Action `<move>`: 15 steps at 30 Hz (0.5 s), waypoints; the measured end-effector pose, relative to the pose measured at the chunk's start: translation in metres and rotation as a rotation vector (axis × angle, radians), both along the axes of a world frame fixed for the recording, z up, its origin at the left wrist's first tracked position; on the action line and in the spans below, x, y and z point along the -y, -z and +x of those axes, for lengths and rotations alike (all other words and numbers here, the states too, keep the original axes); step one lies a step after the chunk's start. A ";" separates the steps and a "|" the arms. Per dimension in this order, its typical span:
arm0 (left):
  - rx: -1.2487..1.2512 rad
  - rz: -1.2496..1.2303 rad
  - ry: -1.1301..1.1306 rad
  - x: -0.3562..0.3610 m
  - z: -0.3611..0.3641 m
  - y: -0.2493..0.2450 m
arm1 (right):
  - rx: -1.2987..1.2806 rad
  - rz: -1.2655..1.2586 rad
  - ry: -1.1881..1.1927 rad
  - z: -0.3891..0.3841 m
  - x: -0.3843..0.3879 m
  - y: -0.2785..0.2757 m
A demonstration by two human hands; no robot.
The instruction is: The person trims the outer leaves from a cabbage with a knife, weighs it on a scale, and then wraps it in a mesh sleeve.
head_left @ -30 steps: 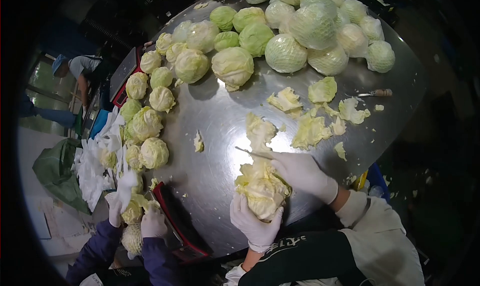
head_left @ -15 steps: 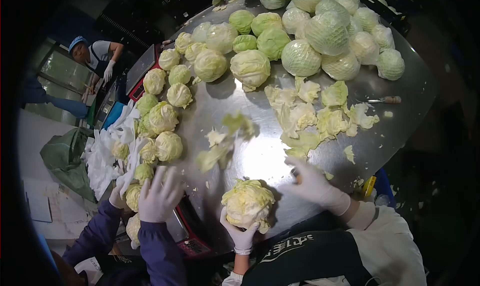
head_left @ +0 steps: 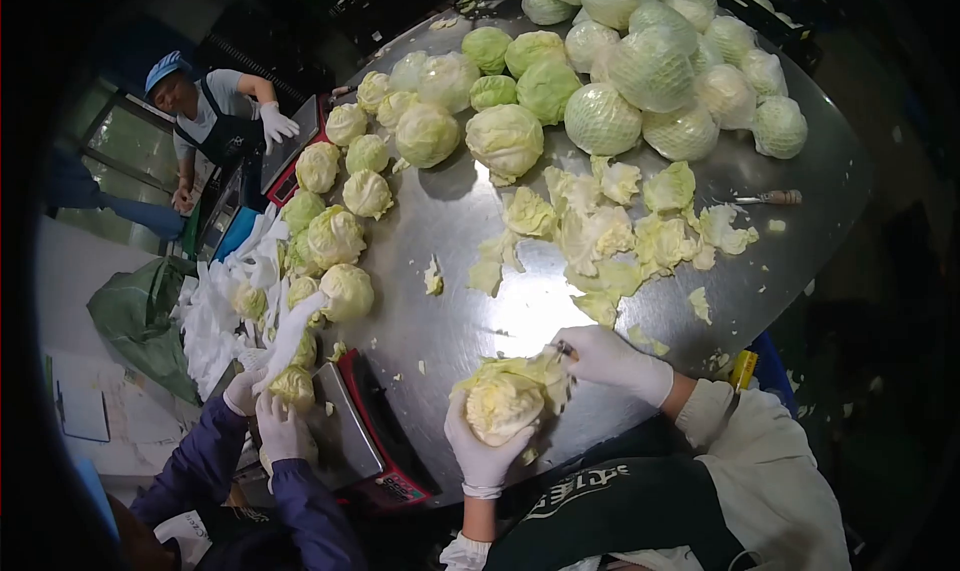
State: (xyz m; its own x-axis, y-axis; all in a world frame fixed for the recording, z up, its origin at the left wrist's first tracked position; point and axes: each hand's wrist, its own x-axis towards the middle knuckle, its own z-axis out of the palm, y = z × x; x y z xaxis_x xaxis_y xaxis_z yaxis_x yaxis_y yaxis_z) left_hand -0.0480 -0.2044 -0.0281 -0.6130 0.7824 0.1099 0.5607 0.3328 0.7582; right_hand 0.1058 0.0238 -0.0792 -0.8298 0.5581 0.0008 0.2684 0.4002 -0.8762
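Observation:
A trimmed cabbage (head_left: 503, 403) with pale, ragged outer leaves sits near the table's front edge. My left hand (head_left: 485, 446), in a white glove, cups its lower left side. At the upper right of the head, my gloved right hand (head_left: 618, 363) is closed around what looks like a small knife; only a short brown and dark end (head_left: 568, 351) shows. A loosened outer leaf (head_left: 545, 369) stretches from the cabbage to its fingertips; whether they pinch it is hidden. Torn cabbage leaves (head_left: 590, 236) lie scattered beyond my hands.
Net-wrapped cabbages (head_left: 655, 66) are piled at the back right. Bare cabbages (head_left: 345, 291) line the left side. A wooden-handled knife (head_left: 780, 198) lies at right. Beside a red scale (head_left: 375, 421), a co-worker's gloved hands (head_left: 283, 431) handle a cabbage and white netting. Another person stands far left.
Loose leaves that were in the air now lie against the leaf pile. My right hand has moved left to the cabbage, and my left hand has shifted up its side. The co-worker's hand has lowered.

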 end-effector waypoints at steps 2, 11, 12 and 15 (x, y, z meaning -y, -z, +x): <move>0.215 0.065 -0.032 0.013 -0.006 0.001 | 0.135 0.031 0.055 0.009 -0.019 0.017; 0.430 0.219 -0.201 0.033 -0.001 0.025 | 0.016 -0.081 -0.050 -0.018 0.043 -0.009; 0.431 0.220 -0.201 0.031 0.003 0.025 | -0.100 -0.382 -0.014 -0.024 0.043 -0.008; 0.343 0.313 -0.085 0.019 0.025 0.024 | -0.177 -0.606 -0.004 -0.027 0.038 -0.010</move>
State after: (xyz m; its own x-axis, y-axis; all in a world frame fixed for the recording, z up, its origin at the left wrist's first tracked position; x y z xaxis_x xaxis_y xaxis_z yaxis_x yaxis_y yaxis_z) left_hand -0.0225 -0.2231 -0.0520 -0.7156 0.6894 0.1126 0.2413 0.0926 0.9660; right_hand 0.0792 -0.0143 -0.0697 -0.8479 0.4995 -0.1777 0.0986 -0.1808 -0.9786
